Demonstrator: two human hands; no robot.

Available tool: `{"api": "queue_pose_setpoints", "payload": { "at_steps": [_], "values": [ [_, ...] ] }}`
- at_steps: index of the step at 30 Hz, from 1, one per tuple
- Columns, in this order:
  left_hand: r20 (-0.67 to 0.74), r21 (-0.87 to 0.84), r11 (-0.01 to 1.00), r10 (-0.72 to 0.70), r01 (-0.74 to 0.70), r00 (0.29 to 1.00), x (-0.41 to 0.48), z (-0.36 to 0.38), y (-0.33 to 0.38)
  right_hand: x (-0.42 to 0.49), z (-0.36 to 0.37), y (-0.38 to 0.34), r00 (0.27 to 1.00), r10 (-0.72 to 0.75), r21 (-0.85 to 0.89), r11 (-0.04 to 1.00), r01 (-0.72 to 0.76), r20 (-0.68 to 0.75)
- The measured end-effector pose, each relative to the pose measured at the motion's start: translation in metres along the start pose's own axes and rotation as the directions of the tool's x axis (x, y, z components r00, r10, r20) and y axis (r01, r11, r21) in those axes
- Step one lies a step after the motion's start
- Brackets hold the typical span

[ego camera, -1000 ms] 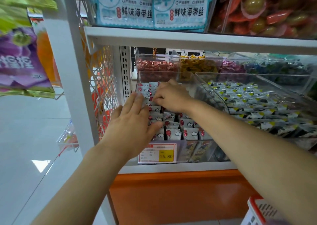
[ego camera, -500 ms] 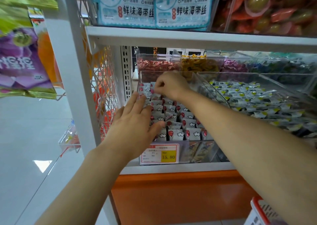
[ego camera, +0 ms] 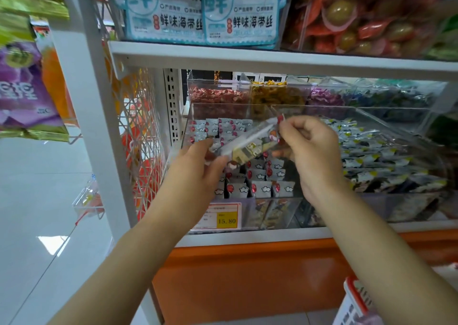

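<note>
A clear plastic bin (ego camera: 190, 116) on the shelf holds several small silver snack packets (ego camera: 262, 188) with red and white marks, standing in rows. Above the bin, both hands hold one silver packet (ego camera: 247, 143), blurred and tilted. My left hand (ego camera: 195, 173) pinches its lower left end. My right hand (ego camera: 309, 148) pinches its upper right end with curled fingers. A yellow price tag (ego camera: 226, 219) reading 15.80 sits on the bin's front.
Another clear bin (ego camera: 371, 116) to the right holds dark and silver packets. Bins of red, yellow and purple sweets (ego camera: 218, 95) stand behind. A white shelf board (ego camera: 247, 57) hangs just above, a white post (ego camera: 81, 101) stands left, and a red-rimmed basket (ego camera: 354, 300) is lower right.
My right hand has come back out of the bin with a packet, and my left hand has lifted off the bin's packets to take its other end. The view is closer.
</note>
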State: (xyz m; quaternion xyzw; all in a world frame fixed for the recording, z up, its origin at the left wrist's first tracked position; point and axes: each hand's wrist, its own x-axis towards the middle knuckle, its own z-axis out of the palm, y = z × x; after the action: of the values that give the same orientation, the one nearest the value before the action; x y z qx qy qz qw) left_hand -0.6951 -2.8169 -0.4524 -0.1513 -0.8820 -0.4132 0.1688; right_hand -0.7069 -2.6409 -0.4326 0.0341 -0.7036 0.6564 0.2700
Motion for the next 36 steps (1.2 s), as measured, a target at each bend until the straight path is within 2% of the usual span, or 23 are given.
{"api": "queue_pose_setpoints", "payload": {
  "at_steps": [2,6,9,13,17,23,26,30,32,34,36],
  "values": [
    [0.063,-0.210,0.974,-0.075,0.087,0.995,-0.002,0.003,0.004,-0.012,-0.005,0.002,0.998,0.059,0.093,0.994,-0.060,0.015],
    [0.104,-0.528,0.815,-0.219,0.241,0.970,-0.002,0.002,0.008,-0.023,-0.010,0.005,0.977,0.190,0.313,0.926,-0.212,0.098],
    [0.073,-0.615,0.742,-0.283,0.267,0.956,-0.001,0.000,0.008,-0.024,-0.013,0.006,0.945,0.262,0.430,0.843,-0.323,0.195],
    [0.119,-0.671,0.662,-0.347,0.333,0.930,0.001,-0.001,0.005,-0.024,-0.016,0.008,0.902,0.359,0.442,0.787,-0.430,0.238],
    [0.240,-0.828,0.412,-0.353,0.381,0.904,0.000,-0.003,0.007,-0.020,-0.016,0.011,0.841,0.435,0.540,0.646,-0.540,0.321],
    [0.339,-0.918,0.079,-0.349,0.388,0.874,0.004,-0.007,0.009,-0.018,-0.015,0.012,0.770,0.459,0.666,0.407,-0.626,0.443],
    [0.353,-0.924,0.036,-0.302,0.381,0.885,0.005,-0.008,0.008,-0.018,-0.016,0.011,0.754,0.475,0.703,0.328,-0.631,0.454],
    [0.360,-0.920,0.068,-0.244,0.386,0.900,0.004,-0.009,0.007,-0.017,-0.017,0.012,0.737,0.495,0.739,0.246,-0.627,0.460],
    [0.352,-0.918,0.098,-0.245,0.384,0.904,0.004,-0.010,0.006,-0.018,-0.017,0.011,0.752,0.486,0.716,0.312,-0.625,0.445],
    [0.330,-0.917,0.140,-0.258,0.373,0.908,0.005,-0.011,0.004,-0.018,-0.017,0.012,0.789,0.471,0.672,0.438,-0.598,0.394],
    [0.302,-0.900,0.240,-0.259,0.364,0.918,0.005,-0.012,0.003,-0.019,-0.017,0.012,0.836,0.434,0.611,0.575,-0.544,0.336]
  ]
}}
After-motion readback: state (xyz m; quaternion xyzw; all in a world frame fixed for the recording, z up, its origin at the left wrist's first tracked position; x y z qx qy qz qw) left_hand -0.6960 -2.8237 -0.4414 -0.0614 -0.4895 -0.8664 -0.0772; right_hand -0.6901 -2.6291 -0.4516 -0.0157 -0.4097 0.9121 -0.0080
